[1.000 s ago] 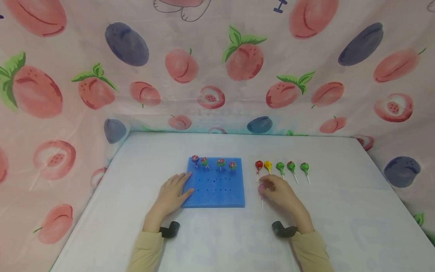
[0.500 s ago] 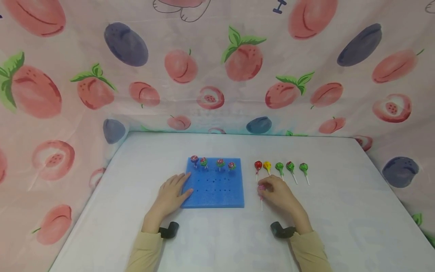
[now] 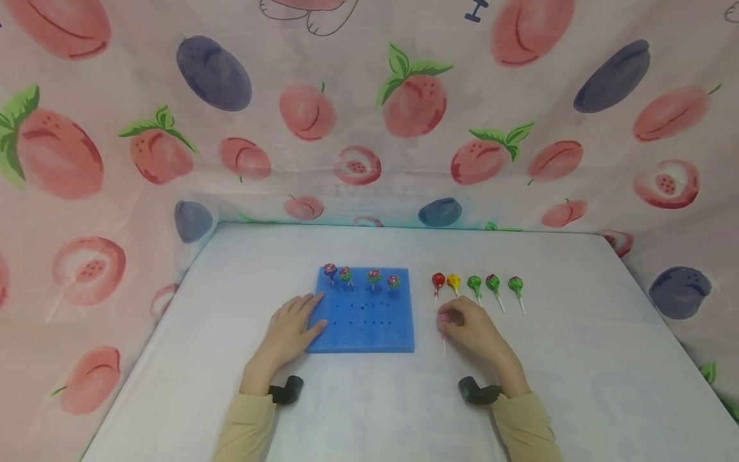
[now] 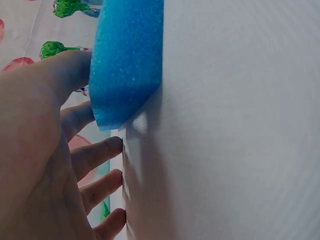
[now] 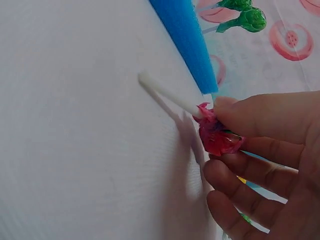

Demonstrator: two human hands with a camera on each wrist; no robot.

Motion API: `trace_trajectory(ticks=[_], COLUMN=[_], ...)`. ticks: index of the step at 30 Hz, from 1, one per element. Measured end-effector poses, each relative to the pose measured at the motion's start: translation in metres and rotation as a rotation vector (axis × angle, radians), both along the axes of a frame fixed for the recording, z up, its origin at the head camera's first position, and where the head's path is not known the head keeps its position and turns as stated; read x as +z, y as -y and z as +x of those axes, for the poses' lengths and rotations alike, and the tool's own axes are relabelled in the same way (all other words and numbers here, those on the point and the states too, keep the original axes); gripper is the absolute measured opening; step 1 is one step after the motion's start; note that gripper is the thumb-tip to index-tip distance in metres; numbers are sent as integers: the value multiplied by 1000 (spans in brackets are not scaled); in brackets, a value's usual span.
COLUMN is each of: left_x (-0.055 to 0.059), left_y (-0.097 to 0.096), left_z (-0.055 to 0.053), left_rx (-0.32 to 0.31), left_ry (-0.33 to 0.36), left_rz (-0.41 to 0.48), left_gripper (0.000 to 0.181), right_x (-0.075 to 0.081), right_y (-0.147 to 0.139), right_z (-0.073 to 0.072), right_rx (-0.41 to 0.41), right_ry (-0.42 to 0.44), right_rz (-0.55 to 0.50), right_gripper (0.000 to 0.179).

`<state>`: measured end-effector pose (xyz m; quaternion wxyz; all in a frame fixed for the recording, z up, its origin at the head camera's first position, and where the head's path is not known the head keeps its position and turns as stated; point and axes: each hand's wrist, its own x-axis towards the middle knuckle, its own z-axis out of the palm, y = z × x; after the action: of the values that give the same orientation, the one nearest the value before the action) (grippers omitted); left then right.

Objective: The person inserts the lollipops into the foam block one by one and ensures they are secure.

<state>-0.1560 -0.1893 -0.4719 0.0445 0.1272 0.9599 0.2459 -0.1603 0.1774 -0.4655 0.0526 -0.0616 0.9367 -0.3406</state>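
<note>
My left hand (image 3: pixel 290 326) rests spread at the left edge of a blue foam board (image 3: pixel 375 337), thumb and index finger touching it. Rows of small holes run across the board. Several lollipops stand upright along its far side, among them a purple-wrapped lollipop (image 3: pixel 330 270) and a green-and-red lollipop (image 3: pixel 374 276). To the right of the board, my right hand (image 3: pixel 476 327) pinches a pink-wrapped lollipop (image 5: pixel 220 137) by its head between thumb and fingers. Its white stick (image 5: pixel 167 95) points toward my body, just over the table.
Beyond my right hand lie a red lollipop (image 3: pixel 439 280), a yellow lollipop (image 3: pixel 453 282) and several green lollipops (image 3: pixel 475 283) in a row, sticks toward me. A fruit-patterned cloth (image 3: pixel 358 115) hangs behind the white table (image 3: pixel 369 410).
Both hands stay almost in place. My right fingers have closed in a little around the head of the pink lollipop; the board and other lollipops have not moved.
</note>
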Motion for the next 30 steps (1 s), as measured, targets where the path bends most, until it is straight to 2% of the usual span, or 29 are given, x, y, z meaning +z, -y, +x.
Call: trace_trajectory(ticks=[14,20,30], left_x=[0,0,-3], left_y=[3,3,1], left_z=[0,1,-1], left_rx=[1,4,2], left_ry=[-1,-10,-1], left_rz=[-17,-6,-3], left_gripper=[62,62,62], right_x=[8,13,23], right_y=[8,11,20], right_z=[-1,0,3], right_rx=[-58,-49,-32], right_ry=[-38,-53,-120], right_rz=[-144,-229,-309], right_gripper=[28,33,34])
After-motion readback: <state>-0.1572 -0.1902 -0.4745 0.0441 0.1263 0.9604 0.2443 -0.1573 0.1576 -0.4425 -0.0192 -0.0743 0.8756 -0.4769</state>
